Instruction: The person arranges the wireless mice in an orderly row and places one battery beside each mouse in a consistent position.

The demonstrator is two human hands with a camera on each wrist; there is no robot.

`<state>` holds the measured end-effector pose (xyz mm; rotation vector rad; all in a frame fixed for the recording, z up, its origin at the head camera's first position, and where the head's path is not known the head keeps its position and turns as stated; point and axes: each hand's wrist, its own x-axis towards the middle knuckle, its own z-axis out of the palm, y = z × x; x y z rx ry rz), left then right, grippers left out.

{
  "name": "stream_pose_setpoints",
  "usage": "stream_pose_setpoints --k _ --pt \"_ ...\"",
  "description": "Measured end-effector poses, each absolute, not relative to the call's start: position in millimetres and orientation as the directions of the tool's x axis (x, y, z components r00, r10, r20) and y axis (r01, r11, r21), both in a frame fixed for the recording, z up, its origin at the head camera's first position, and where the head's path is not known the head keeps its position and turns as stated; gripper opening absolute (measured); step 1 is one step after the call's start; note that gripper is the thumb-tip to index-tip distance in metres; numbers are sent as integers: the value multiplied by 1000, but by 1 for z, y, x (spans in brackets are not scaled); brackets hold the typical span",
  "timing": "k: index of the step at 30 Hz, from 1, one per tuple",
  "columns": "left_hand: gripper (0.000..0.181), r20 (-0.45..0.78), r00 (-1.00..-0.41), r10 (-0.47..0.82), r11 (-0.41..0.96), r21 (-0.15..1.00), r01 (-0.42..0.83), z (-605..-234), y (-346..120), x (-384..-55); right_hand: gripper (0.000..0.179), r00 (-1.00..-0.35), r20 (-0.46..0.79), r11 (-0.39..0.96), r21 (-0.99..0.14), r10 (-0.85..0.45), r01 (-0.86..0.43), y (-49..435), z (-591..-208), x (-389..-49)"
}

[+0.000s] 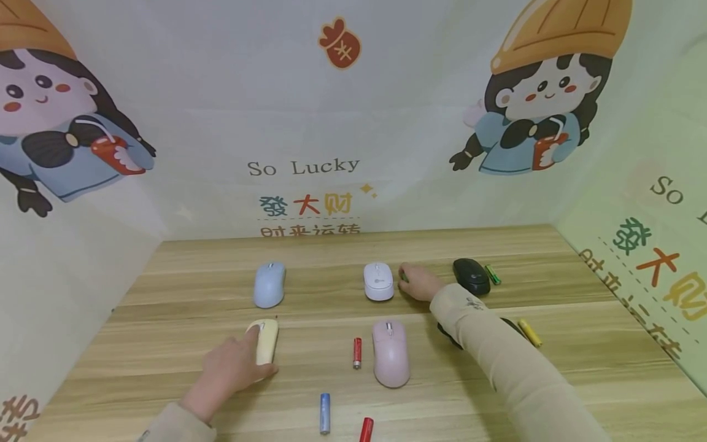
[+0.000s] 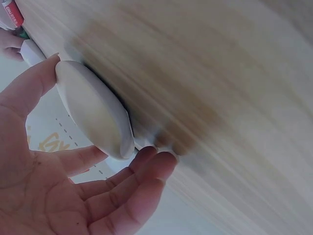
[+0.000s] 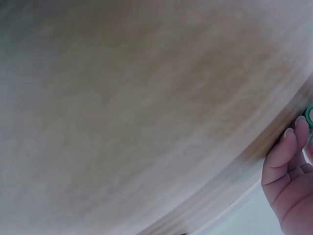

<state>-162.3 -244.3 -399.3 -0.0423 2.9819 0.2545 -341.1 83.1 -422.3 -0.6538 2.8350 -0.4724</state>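
My left hand (image 1: 234,363) grips a pale yellow computer mouse (image 1: 268,337) at the front left of the table. In the left wrist view the thumb presses one end of this mouse (image 2: 90,105) and a finger touches its other end. My right hand (image 1: 421,282) reaches to the right of a white mouse (image 1: 378,281) and pinches a green battery (image 1: 404,277), mostly hidden by the fingers. The right wrist view catches only the battery's round end (image 3: 309,115) at the fingertips of the right hand (image 3: 291,181).
A light blue mouse (image 1: 269,285) stands back left, a pink mouse (image 1: 391,355) front centre. A black mouse (image 1: 471,276) lies beside another green battery (image 1: 493,274). My right forearm partly covers a black object (image 1: 513,326) near a yellow battery (image 1: 530,333). Red (image 1: 357,353) and blue batteries (image 1: 324,413) lie in front.
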Motion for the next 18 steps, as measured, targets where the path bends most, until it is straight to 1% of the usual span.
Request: stream_pose_setpoints --k 3,5,7,10,12,14,18 --pt "88 -154 -988 -16 985 168 -43 -399 -244 -163 34 -883 -123 851 -356 -453 -387 84 -421 -341" --pt "89 -157 -987 -20 985 166 -46 -399 -244 -163 39 -890 -134 854 -373 -436 -362 84 -420 -340" --pt "89 -161 -987 -24 985 164 -51 -399 -244 -163 42 -900 -147 861 -387 -411 -330 84 -419 -340" --pt "90 -168 -985 -27 985 161 -54 -398 -243 -163 48 -914 -191 862 -443 -357 -245 85 -414 -339" --pt "91 -170 -985 -26 986 161 -53 -397 -243 -163 49 -924 -193 861 -462 -331 -212 86 -409 -338" --pt "91 -166 -986 -21 986 158 -48 -397 -243 -162 49 -932 -178 853 -482 -317 -198 86 -401 -335" --pt "92 -148 -989 -9 988 153 -31 -398 -243 -162 46 -939 -92 847 -466 -333 -255 83 -375 -319"
